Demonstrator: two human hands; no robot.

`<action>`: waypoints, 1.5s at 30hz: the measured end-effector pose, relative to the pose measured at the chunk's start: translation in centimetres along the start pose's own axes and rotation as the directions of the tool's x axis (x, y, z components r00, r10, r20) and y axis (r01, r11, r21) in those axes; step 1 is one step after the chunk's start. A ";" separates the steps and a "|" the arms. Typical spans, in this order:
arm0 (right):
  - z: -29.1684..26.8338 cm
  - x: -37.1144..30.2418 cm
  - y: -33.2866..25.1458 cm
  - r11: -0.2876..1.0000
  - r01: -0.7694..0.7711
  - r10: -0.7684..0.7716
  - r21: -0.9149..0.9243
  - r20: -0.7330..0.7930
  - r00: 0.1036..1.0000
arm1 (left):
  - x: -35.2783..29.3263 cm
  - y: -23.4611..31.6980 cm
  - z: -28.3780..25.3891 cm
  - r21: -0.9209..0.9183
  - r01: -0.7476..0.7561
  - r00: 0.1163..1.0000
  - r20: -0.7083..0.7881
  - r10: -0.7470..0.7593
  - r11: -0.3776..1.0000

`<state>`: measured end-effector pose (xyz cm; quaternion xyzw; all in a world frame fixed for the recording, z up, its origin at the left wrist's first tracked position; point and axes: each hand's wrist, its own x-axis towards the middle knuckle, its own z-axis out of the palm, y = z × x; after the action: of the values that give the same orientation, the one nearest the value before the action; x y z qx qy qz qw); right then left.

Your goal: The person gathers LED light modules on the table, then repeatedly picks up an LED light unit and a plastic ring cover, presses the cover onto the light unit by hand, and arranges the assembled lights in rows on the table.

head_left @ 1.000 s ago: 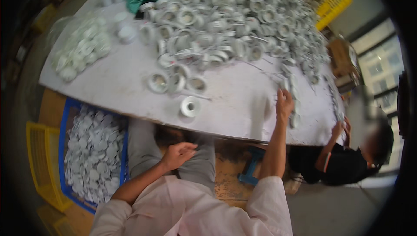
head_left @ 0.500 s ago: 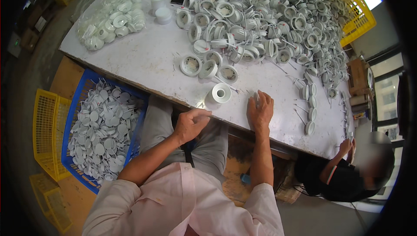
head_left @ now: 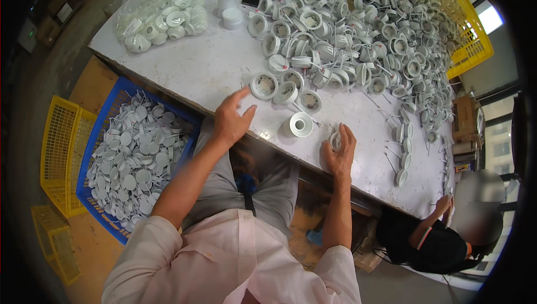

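My left hand [head_left: 232, 118] hovers open over the near edge of the white table [head_left: 207, 69], fingers spread, just short of a white round fitting [head_left: 264, 85]. My right hand [head_left: 337, 152] rests on the table and is closed around a small white round part [head_left: 335, 138]. Between the two hands stands a white tape roll [head_left: 300, 124]. Two more round fittings [head_left: 298, 97] lie just behind it. A big heap of white wired round fittings [head_left: 358, 41] covers the far half of the table.
A blue crate [head_left: 112, 113] full of white discs stands on the floor at my left, beside yellow crates [head_left: 59, 153]. A clear bag of white parts [head_left: 162, 15] lies at the table's far left. Another person [head_left: 442, 237] sits at the table's right end. A yellow crate [head_left: 464, 35] stands behind the heap.
My left hand rose from my lap onto the table toward the fittings. My right hand drew back from the table's right side to the near edge, now holding a small part.
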<state>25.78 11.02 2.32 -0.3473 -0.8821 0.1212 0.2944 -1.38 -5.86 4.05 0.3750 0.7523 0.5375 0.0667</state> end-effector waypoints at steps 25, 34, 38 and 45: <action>-1.8 -2.6 1.4 0.956 -0.169 0.237 0.239 -0.293 0.926 | 5.8 -5.0 -1.0 -0.376 0.122 0.987 0.144 -0.073 0.919; -4.9 -4.8 -3.2 0.696 -0.440 0.672 0.568 -0.300 0.677 | 2.0 -6.3 -9.1 -0.505 0.137 0.989 0.112 -0.093 0.852; -6.0 -5.6 -5.7 0.609 -0.196 0.648 0.768 -0.340 0.681 | 0.1 -2.2 -11.1 -0.334 -0.173 0.984 -0.009 0.181 0.926; -6.0 -5.4 -14.5 0.734 -0.004 0.248 0.679 -0.263 0.933 | -6.4 6.0 -9.8 -0.231 0.030 0.860 0.502 0.092 0.973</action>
<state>24.75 -3.18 10.84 -0.2937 -0.6901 0.3880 0.5357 1.18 -16.53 11.34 0.5056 0.6342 0.5037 0.2973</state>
